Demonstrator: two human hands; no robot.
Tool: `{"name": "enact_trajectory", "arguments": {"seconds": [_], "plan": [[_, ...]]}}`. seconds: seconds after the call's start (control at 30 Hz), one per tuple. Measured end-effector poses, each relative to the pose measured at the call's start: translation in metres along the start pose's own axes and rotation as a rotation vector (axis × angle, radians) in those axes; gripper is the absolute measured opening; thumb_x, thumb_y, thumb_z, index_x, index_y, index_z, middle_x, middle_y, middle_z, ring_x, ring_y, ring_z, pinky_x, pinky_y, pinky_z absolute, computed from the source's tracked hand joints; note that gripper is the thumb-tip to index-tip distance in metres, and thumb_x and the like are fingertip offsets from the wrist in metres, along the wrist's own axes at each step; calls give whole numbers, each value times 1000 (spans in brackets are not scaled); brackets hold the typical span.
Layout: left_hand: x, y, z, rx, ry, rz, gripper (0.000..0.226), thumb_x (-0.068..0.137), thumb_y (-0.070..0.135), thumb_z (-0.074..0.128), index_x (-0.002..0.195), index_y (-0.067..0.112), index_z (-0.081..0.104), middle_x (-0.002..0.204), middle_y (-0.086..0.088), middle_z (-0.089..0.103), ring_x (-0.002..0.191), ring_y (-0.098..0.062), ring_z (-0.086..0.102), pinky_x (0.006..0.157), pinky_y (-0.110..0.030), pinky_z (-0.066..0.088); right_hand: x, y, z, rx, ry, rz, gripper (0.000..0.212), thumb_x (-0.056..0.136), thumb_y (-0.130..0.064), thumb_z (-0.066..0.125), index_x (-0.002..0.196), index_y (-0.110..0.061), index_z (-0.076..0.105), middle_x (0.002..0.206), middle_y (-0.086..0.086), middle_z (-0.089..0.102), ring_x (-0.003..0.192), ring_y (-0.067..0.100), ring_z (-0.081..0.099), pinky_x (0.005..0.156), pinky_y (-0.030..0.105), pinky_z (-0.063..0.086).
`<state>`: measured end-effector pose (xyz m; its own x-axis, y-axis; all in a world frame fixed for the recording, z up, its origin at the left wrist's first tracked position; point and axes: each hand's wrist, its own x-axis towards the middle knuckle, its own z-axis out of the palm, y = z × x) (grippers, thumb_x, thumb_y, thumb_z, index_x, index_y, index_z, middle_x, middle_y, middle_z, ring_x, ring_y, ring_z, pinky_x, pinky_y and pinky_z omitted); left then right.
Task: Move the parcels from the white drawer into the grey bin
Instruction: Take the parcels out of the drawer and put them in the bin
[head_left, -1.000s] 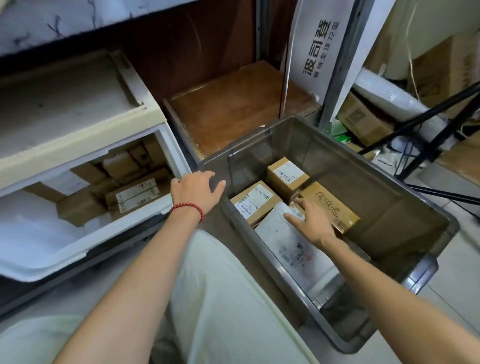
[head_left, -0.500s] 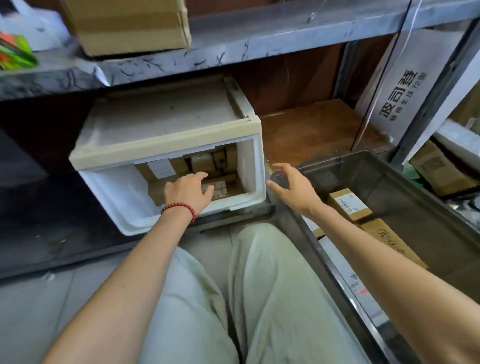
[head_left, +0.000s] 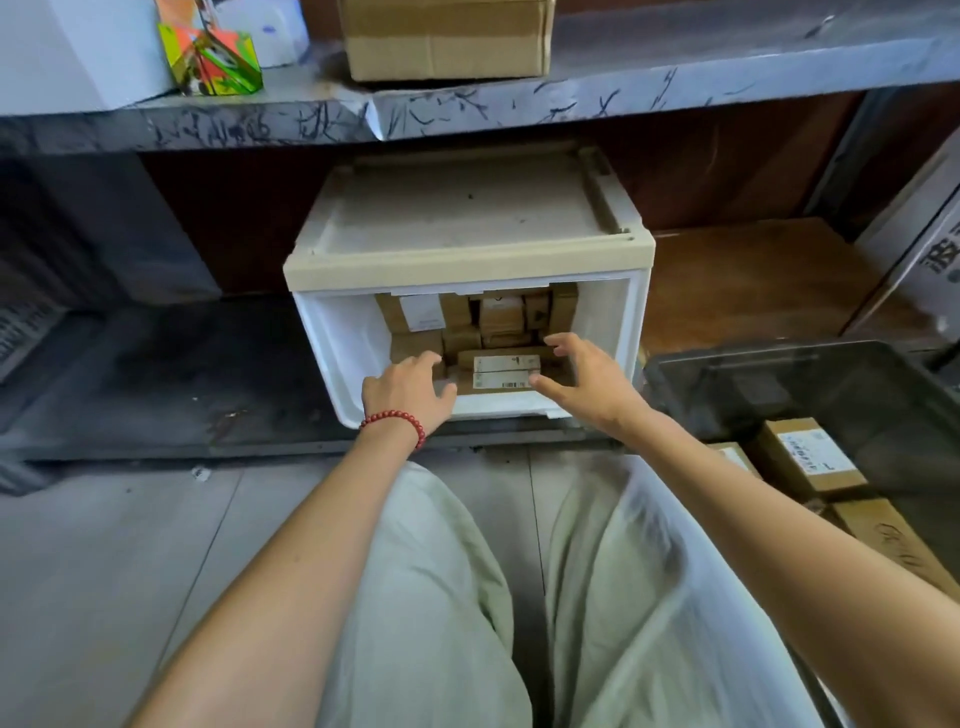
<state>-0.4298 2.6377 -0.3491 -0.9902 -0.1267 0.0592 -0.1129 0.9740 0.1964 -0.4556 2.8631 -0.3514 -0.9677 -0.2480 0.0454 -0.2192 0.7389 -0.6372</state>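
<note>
Head view. White drawer on the floor, front open, packed with brown cardboard parcels — small boxes in rows, some with white labels. Front parcel: long, flat, white barcode label, lying between the two hands. Left hand, red bead bracelet at the wrist, fingers loosely extended just left of it, gripping nothing. Right hand spread wide at its right end — contact unclear. Grey bin right of the right hand, holding labelled boxes.

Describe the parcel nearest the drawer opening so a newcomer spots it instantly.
Under the grey shelf sits the white drawer, open-fronted. At its front lip, between the left hand and right hand, lies a brown parcel. Unlike the boxes stacked behind, it is low and wide, its barcoded white label facing out.
</note>
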Motion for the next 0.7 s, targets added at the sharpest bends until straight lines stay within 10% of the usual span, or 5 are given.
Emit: {"name": "enact_trajectory", "arguments": {"seconds": [0.7], "plan": [[103, -11, 98, 53, -174, -57, 65, 91, 55, 44, 147, 28, 25, 141, -6, 48, 127, -31, 45, 97, -44, 37, 95, 60, 77, -309, -226, 300, 79, 92, -67, 36, 152, -20, 19, 158, 9, 23, 142, 38, 25, 116, 48, 25]]}}
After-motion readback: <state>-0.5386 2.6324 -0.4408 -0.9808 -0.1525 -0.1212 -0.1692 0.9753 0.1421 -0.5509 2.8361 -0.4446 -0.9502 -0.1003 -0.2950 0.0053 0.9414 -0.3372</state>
